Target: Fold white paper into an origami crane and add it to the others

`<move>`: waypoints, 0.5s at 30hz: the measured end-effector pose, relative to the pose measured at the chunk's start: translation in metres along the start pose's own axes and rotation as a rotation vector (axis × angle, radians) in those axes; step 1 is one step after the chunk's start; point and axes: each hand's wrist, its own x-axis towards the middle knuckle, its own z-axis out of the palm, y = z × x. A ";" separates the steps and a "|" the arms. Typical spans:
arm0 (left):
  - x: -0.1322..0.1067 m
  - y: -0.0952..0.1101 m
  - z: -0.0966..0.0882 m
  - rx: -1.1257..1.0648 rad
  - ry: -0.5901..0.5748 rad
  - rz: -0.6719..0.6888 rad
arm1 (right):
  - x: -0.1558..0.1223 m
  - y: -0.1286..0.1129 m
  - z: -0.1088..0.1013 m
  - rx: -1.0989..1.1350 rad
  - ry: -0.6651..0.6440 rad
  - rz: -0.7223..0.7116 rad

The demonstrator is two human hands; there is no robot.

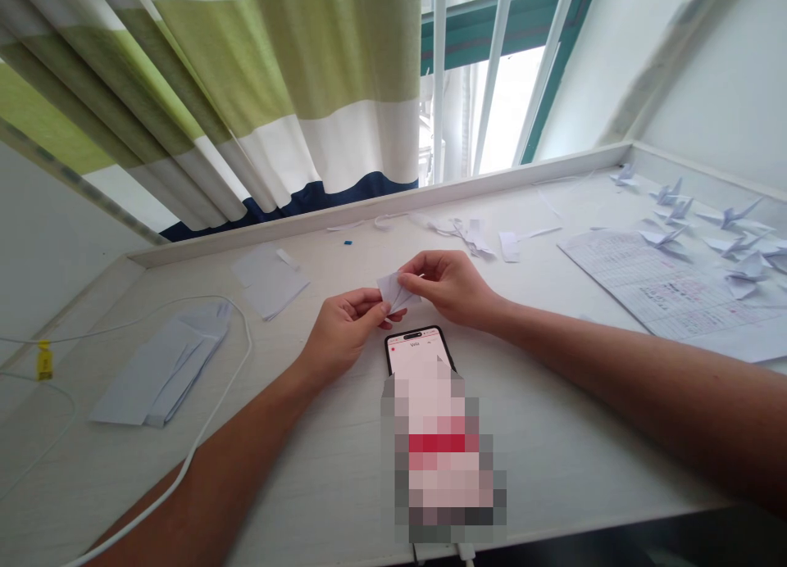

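Observation:
A small folded piece of white paper (393,292) is held between my two hands, above the middle of the white desk. My left hand (350,325) pinches its lower left corner between thumb and fingers. On the upper right side, my right hand (446,288) grips the same paper with thumb and forefinger. Creases run across the paper's face. Just below the hands a phone (418,337) lies face up with its screen lit; most of the screen is pixelated.
Several folded paper cranes (734,215) stand at the right, by a written sheet (652,292). Paper scraps (473,238) lie at the back. Left are paper sheets (270,280), a folded paper stack (166,366) and a white cable (249,337) crossing my left forearm. A curtain (295,75) hangs behind.

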 end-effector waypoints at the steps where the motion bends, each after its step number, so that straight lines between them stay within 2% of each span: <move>1: 0.000 0.000 -0.001 -0.009 0.006 -0.012 | 0.000 0.001 0.000 0.001 -0.008 0.002; 15: 0.002 0.000 -0.002 -0.019 -0.001 -0.083 | 0.000 0.004 0.001 0.016 -0.023 0.000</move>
